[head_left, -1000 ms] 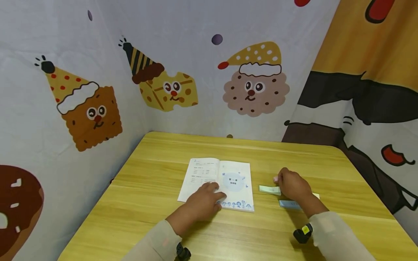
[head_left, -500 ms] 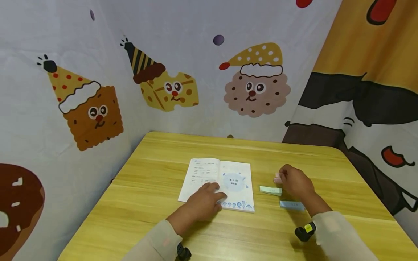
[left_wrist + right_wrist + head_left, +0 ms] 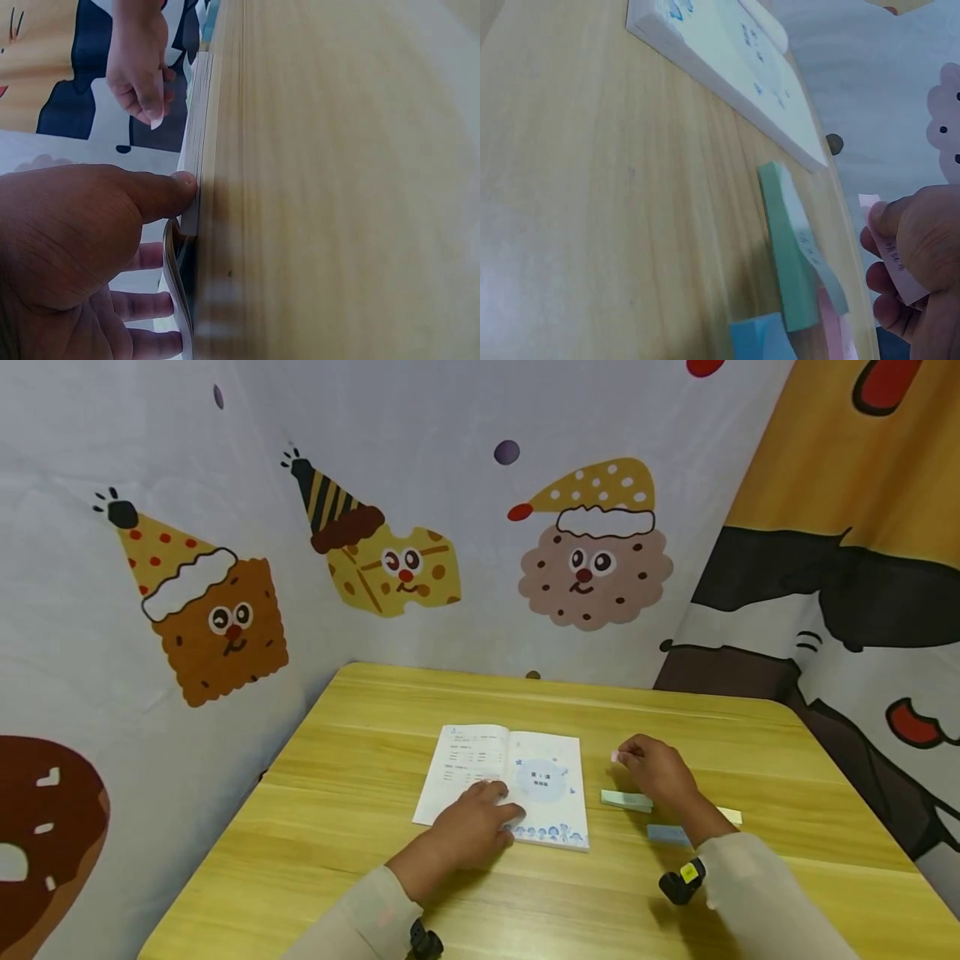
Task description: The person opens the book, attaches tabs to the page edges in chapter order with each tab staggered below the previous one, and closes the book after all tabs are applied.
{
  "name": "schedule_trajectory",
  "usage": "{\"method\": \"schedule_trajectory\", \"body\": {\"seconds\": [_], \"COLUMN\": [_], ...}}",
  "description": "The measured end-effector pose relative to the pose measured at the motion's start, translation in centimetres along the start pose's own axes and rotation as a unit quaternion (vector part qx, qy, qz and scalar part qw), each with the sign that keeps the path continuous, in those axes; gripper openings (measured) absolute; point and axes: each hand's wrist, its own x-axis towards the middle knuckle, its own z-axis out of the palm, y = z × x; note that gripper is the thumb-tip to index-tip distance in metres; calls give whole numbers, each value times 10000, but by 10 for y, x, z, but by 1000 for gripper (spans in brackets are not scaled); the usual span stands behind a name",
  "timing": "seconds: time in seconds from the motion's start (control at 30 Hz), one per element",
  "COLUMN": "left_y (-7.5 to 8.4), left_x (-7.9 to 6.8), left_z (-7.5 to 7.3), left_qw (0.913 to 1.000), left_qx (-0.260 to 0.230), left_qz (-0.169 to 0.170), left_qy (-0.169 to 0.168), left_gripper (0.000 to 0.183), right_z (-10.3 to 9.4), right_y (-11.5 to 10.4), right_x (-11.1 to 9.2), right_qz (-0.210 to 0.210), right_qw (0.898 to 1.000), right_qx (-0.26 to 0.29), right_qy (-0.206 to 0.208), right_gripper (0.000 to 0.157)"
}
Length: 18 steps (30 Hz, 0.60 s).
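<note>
An open book (image 3: 546, 752) lies on the table. My left hand (image 3: 474, 827) rests over its inner lower part, thumb on the right page and the other fingers spread on the left page; the left wrist view shows the thumb (image 3: 176, 191) at the page edges. To the right of the book, my right hand (image 3: 660, 772) pinches a pink sticky note (image 3: 895, 259) between thumb and fingers, above the table. Handwriting shows on the strip. Below that hand are a green sticky note pad (image 3: 787, 247) with its top strip curling up, a blue pad (image 3: 763, 337) and a pink pad (image 3: 831, 322).
A yellow sticky note pad (image 3: 729, 816) shows partly behind the right wrist. The wooden table (image 3: 337, 827) meets a cartoon-printed cloth (image 3: 420, 435) at its back and left side. Dark wrist cameras (image 3: 682, 882) hang under both sleeves.
My right hand has drawn back from the pad area and moved left toward the book, carrying the pink sticky note. The left hand stays on the book. The head view has shifted slightly.
</note>
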Motion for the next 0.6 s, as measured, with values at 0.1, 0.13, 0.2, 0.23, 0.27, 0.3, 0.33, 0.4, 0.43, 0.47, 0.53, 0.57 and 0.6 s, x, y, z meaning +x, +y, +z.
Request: {"method": "schedule_trajectory", "body": {"seconds": [0.1,0.13,0.2,0.23,0.27,0.3,0.33,0.4,0.43,0.47,0.53,0.57,0.6], "left_y": [0,-1,-1,-1,-1,-2,-2,-1,-1,-1,-1,-1,-1], "left_x": [1,1,1,1,1,1,1,1,1,1,1,1,0], "left_z": [1,1,2,2,2,2,2,1,1,1,0,0,0], "left_qw": [10000,10000,10000,10000,10000,10000,10000,10000,10000,10000,10000,10000,10000], "left_qx": [-2,16,42,45,55,60,57,45,35,36,20,20,21], "left_qz": [-11,-3,16,21,26,34,35,33,34,37,39,38,45], "left_qy": [-18,-22,-22,-14,-6,5,9,10,13,8,0,5,4], "left_gripper": [37,37,37,37,37,37,37,37,37,37,37,37,37], "right_z": [4,6,8,10,11,12,13,16,18,20,23,25,27], "right_y": [-3,-4,-6,-7,-8,-10,-11,-14,-15,-16,-17,-18,-19], "right_x": [5,6,9,11,13,14,16,19,21,23,26,28,30], "right_qz": [100,139,189,208,203,190,181,188,197,209,254,275,299], "right_qw": [9999,9999,9998,9997,9997,9996,9996,9993,9992,9991,9987,9986,9984], "right_qx": [-27,-6,38,93,134,178,215,312,351,378,445,457,474], "right_qy": [78,82,88,82,77,59,52,24,10,9,14,24,46], "right_gripper": [25,25,25,26,26,26,26,26,25,25,24,23,22]}}
